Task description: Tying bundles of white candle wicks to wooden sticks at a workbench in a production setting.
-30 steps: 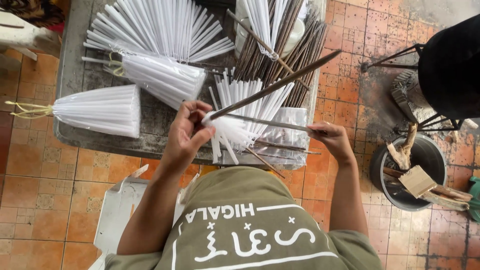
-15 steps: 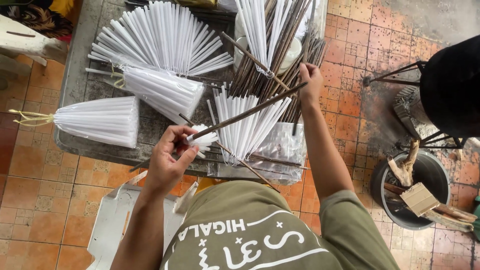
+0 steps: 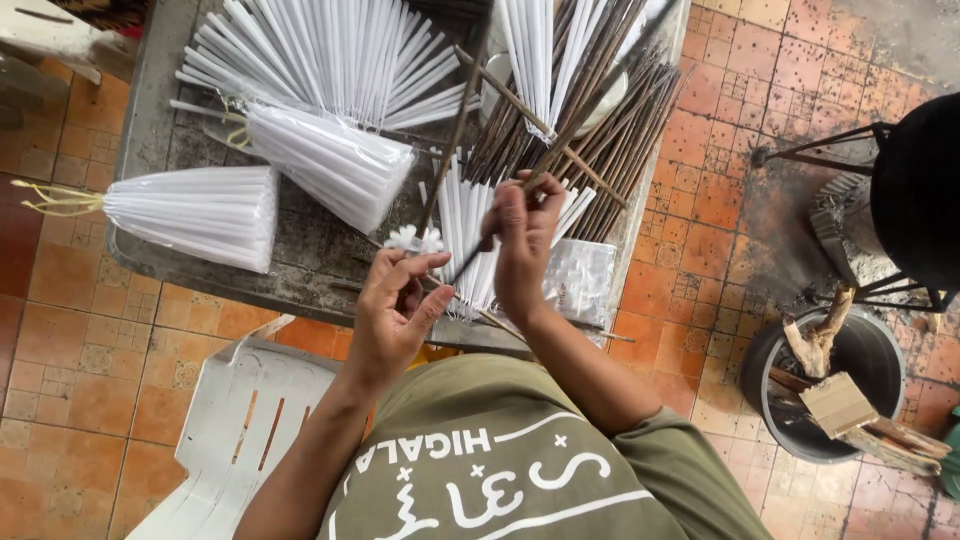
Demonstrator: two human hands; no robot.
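Two tied bundles of white paper cones already lie finished on the grey tabletop (image 3: 150,130): one bundle (image 3: 190,213) at the near left with a yellow string tail, another (image 3: 330,165) just beyond it. More loose white cones (image 3: 330,55) fan out at the far edge, and a small upright cluster (image 3: 465,235) stands just in front of the hands. The left hand (image 3: 395,310) has its fingers closed around a small crumpled white paper tuft (image 3: 415,240), while the right hand (image 3: 520,240) pinches a thin dark stick (image 3: 590,115) that slants up and away. A large heap of dark sticks (image 3: 610,120) waits at the far right, so by my reckoning much work remains, with this piece only being assembled.
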